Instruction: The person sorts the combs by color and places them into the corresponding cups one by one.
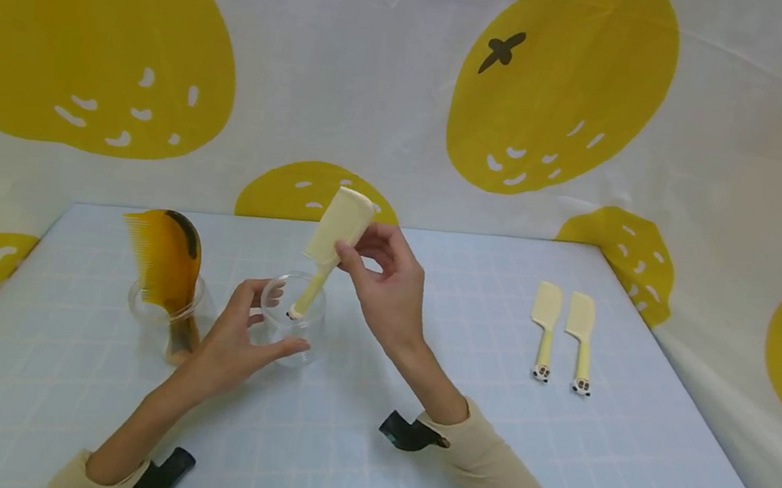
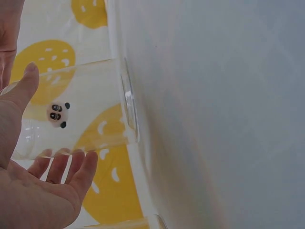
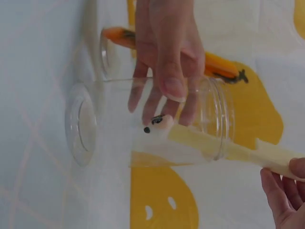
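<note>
Clear plastic first: cupped the clear jar [image 1: 292,318] low in the middle of the frame with the left hand [image 1: 236,339], thumb and fingers curled round its sides. Stood on the pale blue table [image 1: 329,454]. Looked light, thin and smooth, so likely slippery; best held round the sides, gently.

Just above, pinched the cream comb [image 1: 334,240] by its wide toothed end with the right hand [image 1: 385,285], fingertips closed on it. Hung tilted, with the little panda end down inside the clear jar. Looked stiff and light; best gripped at the wide end or the thin handle.

Counted then: two hands, two jars, four combs. At middle left, a second jar [image 1: 163,320] with one amber comb [image 1: 164,261] in it. At middle right, two spare cream combs [image 1: 543,330] flat, side by side. Behind, across the top, a white cloth [image 1: 357,62] with yellow fruit.
</note>
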Demonstrator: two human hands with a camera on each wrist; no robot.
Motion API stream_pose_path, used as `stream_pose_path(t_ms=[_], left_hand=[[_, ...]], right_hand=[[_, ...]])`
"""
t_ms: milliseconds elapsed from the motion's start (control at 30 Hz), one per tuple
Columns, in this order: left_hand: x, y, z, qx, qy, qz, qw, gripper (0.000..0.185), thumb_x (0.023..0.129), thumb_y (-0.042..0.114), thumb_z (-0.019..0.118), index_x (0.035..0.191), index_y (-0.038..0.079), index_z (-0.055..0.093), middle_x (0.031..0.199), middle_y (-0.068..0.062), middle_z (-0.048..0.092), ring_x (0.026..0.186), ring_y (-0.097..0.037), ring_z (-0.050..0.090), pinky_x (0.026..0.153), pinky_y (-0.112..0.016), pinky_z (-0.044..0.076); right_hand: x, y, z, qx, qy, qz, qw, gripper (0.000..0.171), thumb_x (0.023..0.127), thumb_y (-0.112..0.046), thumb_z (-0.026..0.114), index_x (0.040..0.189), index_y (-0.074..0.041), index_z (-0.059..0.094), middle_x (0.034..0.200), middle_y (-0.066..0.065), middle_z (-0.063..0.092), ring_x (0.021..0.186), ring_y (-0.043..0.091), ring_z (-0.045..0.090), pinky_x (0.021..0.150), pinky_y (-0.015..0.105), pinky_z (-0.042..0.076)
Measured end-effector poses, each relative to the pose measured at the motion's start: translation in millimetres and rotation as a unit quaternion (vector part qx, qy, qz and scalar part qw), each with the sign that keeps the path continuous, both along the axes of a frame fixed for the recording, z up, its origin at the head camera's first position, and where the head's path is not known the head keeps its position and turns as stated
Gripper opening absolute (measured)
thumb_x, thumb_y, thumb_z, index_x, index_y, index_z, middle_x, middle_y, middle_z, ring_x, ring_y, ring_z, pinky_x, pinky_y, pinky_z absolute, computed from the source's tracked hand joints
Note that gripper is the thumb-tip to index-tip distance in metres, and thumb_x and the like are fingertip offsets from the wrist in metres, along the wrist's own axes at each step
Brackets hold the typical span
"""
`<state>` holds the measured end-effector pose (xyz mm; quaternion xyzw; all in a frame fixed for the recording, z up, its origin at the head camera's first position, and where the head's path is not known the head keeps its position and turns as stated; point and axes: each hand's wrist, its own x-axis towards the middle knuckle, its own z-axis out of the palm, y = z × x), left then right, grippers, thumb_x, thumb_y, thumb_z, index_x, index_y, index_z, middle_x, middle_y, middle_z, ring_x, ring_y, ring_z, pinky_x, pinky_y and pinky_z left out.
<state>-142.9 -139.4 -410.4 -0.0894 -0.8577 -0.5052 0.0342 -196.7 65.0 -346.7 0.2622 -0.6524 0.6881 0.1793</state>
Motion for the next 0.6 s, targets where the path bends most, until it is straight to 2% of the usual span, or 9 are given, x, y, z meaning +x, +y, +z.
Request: stream_pose_path(t_ms=[233, 600], left_hand=[[0.4, -1, -0.2, 0.013, 0.009, -0.011, 0.9998, 0.085, 0.084, 0.027, 0.088, 0.142, 0.003, 0.032, 0.145, -0.017, 0.039, 0.134, -0.036, 0.043, 0.114, -0.064, 0.035], [-0.3, 0, -1.2, 0.028, 0.023, -0.016, 0.9992, 0.083, 0.083, 0.022, 0.089, 0.142, 0.002, 0.034, 0.145, -0.017, 0.04, 0.131, -0.035, 0.044, 0.113, -0.065, 0.035]], right_hand=[[2.0, -5, -6.7, 0.057, -0.003, 0.0, 0.998, 0.027, 0.093, -0.004, 0.075, 0.115, 0.001, 0.061, 0.104, 0.013, 0.067, 0.093, 0.023, 0.07, 0.077, 0.035, 0.063], [1.0, -7, -12.7, 0.103, -0.016, -0.016, 0.994, 0.027, 0.091, -0.009, 0.079, 0.112, -0.001, 0.064, 0.101, 0.012, 0.069, 0.093, 0.021, 0.071, 0.078, 0.03, 0.062]])
